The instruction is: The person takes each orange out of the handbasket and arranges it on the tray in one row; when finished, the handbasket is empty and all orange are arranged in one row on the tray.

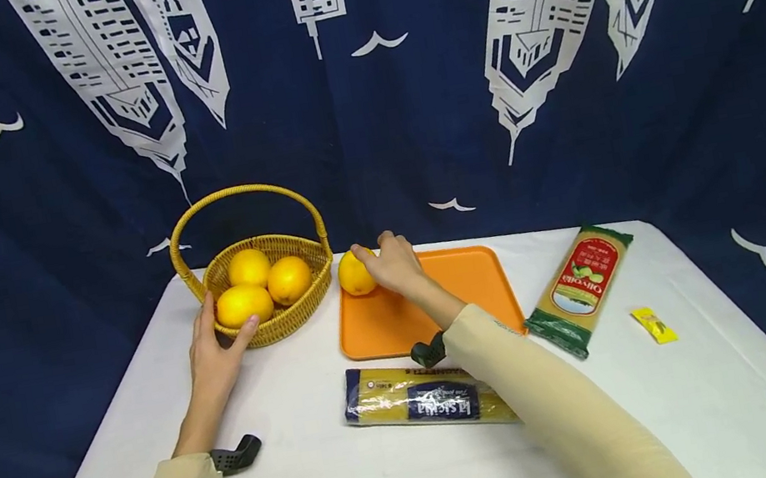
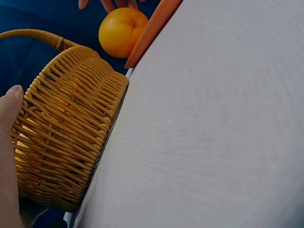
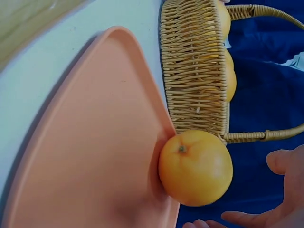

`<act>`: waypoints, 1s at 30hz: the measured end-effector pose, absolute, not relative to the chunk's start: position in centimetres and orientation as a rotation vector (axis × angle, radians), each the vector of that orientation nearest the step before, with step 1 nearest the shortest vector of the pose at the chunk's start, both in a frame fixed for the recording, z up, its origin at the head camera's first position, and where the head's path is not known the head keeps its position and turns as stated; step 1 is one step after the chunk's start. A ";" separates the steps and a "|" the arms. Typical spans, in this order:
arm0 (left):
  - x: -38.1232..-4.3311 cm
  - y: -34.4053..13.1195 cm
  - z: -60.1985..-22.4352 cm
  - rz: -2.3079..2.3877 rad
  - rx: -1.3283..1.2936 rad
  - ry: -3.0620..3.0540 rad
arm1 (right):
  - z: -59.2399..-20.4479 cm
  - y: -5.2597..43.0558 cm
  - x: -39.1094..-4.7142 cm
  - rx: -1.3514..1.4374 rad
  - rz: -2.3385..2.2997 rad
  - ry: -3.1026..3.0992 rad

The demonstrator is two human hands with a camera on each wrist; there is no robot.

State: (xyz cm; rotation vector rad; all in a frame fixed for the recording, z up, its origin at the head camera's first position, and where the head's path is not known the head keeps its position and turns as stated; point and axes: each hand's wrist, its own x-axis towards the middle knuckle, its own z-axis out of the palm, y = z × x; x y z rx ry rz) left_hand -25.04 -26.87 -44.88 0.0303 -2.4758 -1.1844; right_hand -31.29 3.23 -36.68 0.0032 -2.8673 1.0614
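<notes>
My left hand (image 1: pixel 211 361) holds the near left end of a wicker basket (image 1: pixel 304 311), its thumb at the front rim and its fingers along the left side. Three oranges (image 1: pixel 289 280) lie inside the basket. In the left wrist view, my thumb (image 2: pixel 12 102) shows at the woven rim. Another orange (image 3: pixel 195 168) sits at the back left corner of the orange tray (image 3: pixel 85 142), close beside the basket. My right hand (image 1: pixel 396 264) is just right of this orange, overlapping it in the head view. The right wrist view shows its fingers spread and apart from the fruit.
A clear bag of spaghetti (image 1: pixel 410 403) lies in front of the tray, under my right forearm. Right of the tray lies a green and gold Olivoilà packet (image 1: pixel 584 281), with a small yellow sachet (image 1: pixel 653 325) beyond it. A dark blue curtain (image 1: pixel 411 133) hangs behind the table.
</notes>
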 end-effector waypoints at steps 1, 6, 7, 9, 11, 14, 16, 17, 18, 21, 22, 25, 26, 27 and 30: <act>-25.1 -26.8 -44.9 -1.187 0.028 -2.475 | -36.6 3.4 -31.2 0.008 1.062 -2.861; -25.2 -26.7 -45.0 -1.184 0.025 -2.469 | -36.1 3.5 -30.5 0.073 1.120 -2.795; -25.2 -26.7 -45.0 -1.184 0.026 -2.468 | -35.9 3.4 -30.4 0.097 1.132 -2.779; -25.1 -26.7 -45.0 -1.183 0.027 -2.466 | -35.5 3.1 -30.0 0.136 1.164 -2.752; -25.1 -26.7 -45.0 -1.183 0.029 -2.466 | -35.0 2.5 -29.5 0.171 1.183 -2.733; -25.0 -26.8 -45.0 -1.183 0.034 -2.464 | -34.5 1.6 -29.0 0.233 1.205 -2.718; -24.9 -26.8 -45.0 -1.183 0.036 -2.464 | -34.3 1.0 -28.8 0.283 1.221 -2.718; -24.9 -26.8 -45.0 -1.183 0.036 -2.463 | -34.3 0.7 -28.8 0.318 1.232 -2.717; -24.9 -26.8 -45.0 -1.182 0.037 -2.463 | -34.3 0.5 -28.8 0.355 1.238 -2.718; -24.9 -26.9 -45.0 -1.181 0.037 -2.461 | -34.4 -0.3 -28.7 0.467 1.246 -2.724; -24.9 -26.9 -45.0 -1.178 0.035 -2.461 | -34.4 -0.6 -28.7 0.500 1.245 -2.724; -25.0 -26.9 -45.0 -1.175 0.031 -2.460 | -34.6 -1.5 -28.8 0.558 1.217 -2.737; -24.9 -26.9 -45.0 -1.177 0.030 -2.461 | -34.7 -1.8 -28.9 0.566 1.202 -2.742; -24.9 -26.9 -45.0 -1.178 0.029 -2.462 | -34.7 -2.2 -29.0 0.574 1.188 -2.747; -24.9 -26.9 -44.9 -1.186 0.032 -2.467 | -34.8 -3.2 -29.3 0.595 1.158 -2.763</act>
